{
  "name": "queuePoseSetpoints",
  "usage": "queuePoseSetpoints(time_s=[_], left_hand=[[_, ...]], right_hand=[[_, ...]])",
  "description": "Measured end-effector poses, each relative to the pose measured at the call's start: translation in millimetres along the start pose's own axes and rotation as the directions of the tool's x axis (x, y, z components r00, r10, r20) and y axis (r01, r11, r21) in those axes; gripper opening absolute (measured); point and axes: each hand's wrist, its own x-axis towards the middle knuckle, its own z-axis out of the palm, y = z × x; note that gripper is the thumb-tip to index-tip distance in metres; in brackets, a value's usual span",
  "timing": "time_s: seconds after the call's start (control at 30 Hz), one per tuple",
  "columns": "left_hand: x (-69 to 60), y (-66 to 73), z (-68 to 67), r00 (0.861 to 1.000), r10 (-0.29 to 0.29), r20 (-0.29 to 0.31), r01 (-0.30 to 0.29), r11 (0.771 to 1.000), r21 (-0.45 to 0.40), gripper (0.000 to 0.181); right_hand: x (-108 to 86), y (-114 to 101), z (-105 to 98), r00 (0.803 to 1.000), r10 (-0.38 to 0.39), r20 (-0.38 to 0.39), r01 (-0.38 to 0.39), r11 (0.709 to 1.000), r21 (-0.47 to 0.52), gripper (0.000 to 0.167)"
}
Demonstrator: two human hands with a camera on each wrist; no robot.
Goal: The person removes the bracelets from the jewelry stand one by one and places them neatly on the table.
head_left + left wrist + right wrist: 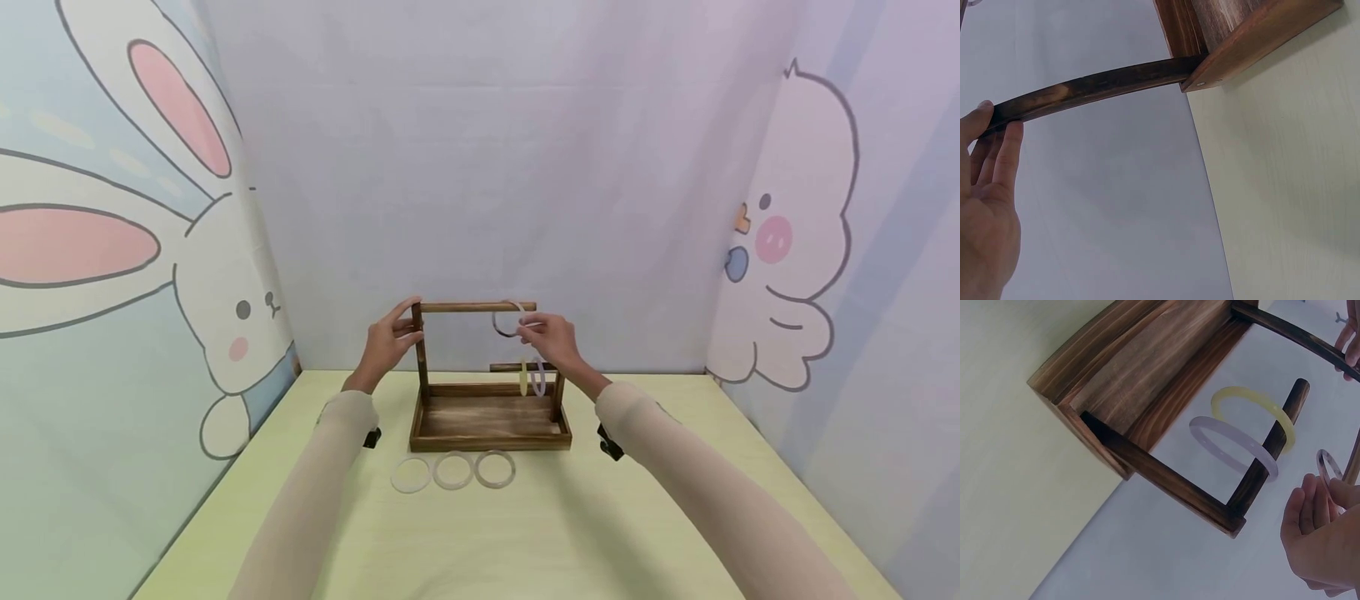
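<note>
A dark brown wooden jewelry rack [491, 444] with a tray base, a tall left post and two horizontal bars stands on the table. My left hand [385, 343] grips the top of the tall post [1091, 89] between thumb and fingers. With thumb and fingertips my right hand [553, 337] pinches a dark-and-pale bangle [1321, 464] at the upper bar [472, 307], near its free end. Whether this bangle encircles the bar, I cannot tell. A yellow bangle [1244, 394] and a lavender bangle [1222, 434] hang on the lower bar [1297, 400].
In front of the rack lie three bangles in a row on the pale table [480, 550]: a whitish bangle [393, 482], a pale middle bangle [437, 481] and a greyish bangle [513, 473]. Fabric walls with cartoon animals enclose the table at back and sides.
</note>
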Motion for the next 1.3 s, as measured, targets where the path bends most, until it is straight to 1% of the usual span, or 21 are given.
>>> queuePoseSetpoints(time_s=[0.23, 0.43, 0.6, 0.73, 1.0, 1.3], left_hand=[[-0.4, -2.2, -0.3, 1.0, 0.002, -0.005, -0.002, 1.0, 0.013, 0.073], [-1.1, -1.1, -0.9, 1.0, 0.015, -0.006, -0.015, 1.0, 0.02, 0.074], [-1.0, -0.5, -1.3, 1.0, -0.001, -0.003, 0.001, 1.0, 0.02, 0.073], [-0.1, -0.2, -1.8, 1.0, -0.002, 0.0, 0.002, 1.0, 0.019, 0.073], [1.3, -1.2, -1.1, 1.0, -0.021, 0.007, 0.021, 1.0, 0.005, 0.073], [1.8, -3.4, 0.8, 1.0, -0.004, 0.007, 0.004, 1.0, 0.01, 0.074]], right_hand=[[-0.5, 4, -6, 1.0, -0.001, -0.018, 0.001, 0.999, -0.038, 0.028], [-3.4, 6, -11, 0.999, -0.009, -0.03, 0.008, 0.999, -0.044, 0.028], [-3.4, 7, -13, 0.999, -0.015, -0.036, 0.013, 0.998, -0.068, 0.028], [-3.6, 7, -16, 0.999, -0.016, -0.04, 0.013, 0.997, -0.078, 0.028], [-2.7, 15, -23, 0.999, -0.003, -0.049, 0.0, 0.997, -0.073, 0.029], [-4.6, 23, -33, 0.998, 0.022, -0.065, -0.025, 0.998, -0.057, 0.031]])
